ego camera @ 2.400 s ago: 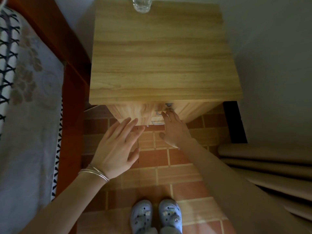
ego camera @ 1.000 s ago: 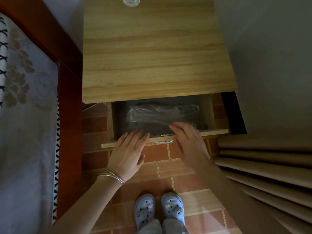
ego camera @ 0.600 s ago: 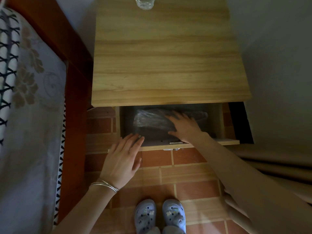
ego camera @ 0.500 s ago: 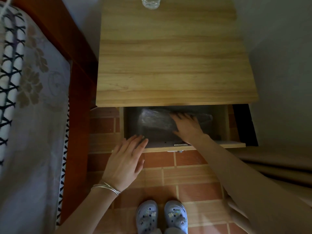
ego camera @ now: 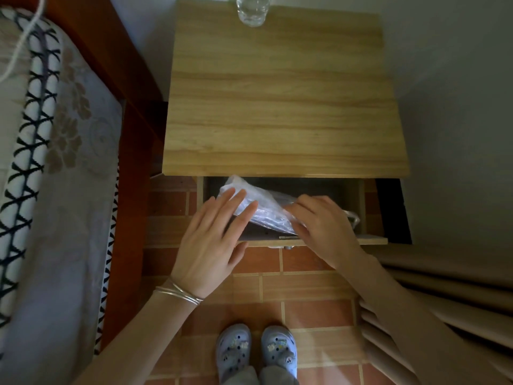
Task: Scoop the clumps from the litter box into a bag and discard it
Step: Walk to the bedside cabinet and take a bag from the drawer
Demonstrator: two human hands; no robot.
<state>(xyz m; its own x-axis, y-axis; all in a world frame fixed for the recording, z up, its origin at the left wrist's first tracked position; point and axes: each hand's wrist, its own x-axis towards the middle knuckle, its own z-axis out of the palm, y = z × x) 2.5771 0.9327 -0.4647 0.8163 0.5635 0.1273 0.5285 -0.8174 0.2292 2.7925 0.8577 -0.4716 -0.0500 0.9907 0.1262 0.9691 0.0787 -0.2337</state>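
At the far left lies the bed (ego camera: 55, 190), its soft cover printed with pale flowers and edged in a black-and-white criss-cross band, bounded by a smooth red-brown bed frame (ego camera: 130, 190). Next comes the left hand (ego camera: 213, 240), open, with its fingers straight and together; the fingertips lie at the left end of the bag (ego camera: 261, 209), apparently touching it. The bag is a folded packet of clear, crinkly, glossy plastic, limp and likely slippery. It sits in the open drawer (ego camera: 372, 240) below the pale wood-grain worktop (ego camera: 283, 107), where a clear glass (ego camera: 251, 9) stands at the far edge. The bag's long axis slants from far left to near right, with the left end tilted up. It sits between the two hands and just ahead of both. The right hand (ego camera: 322, 229) is the nearer one (it is in fact already on the thing), fingers curled over the packet's right portion in a grip. Lifting it clear probably means drawing it up and toward the person along that slant, the left hand steadying the raised end. Further right hang the smooth beige folds of a curtain (ego camera: 444, 287) over the terracotta tile floor (ego camera: 305, 287). No litter box is in view.
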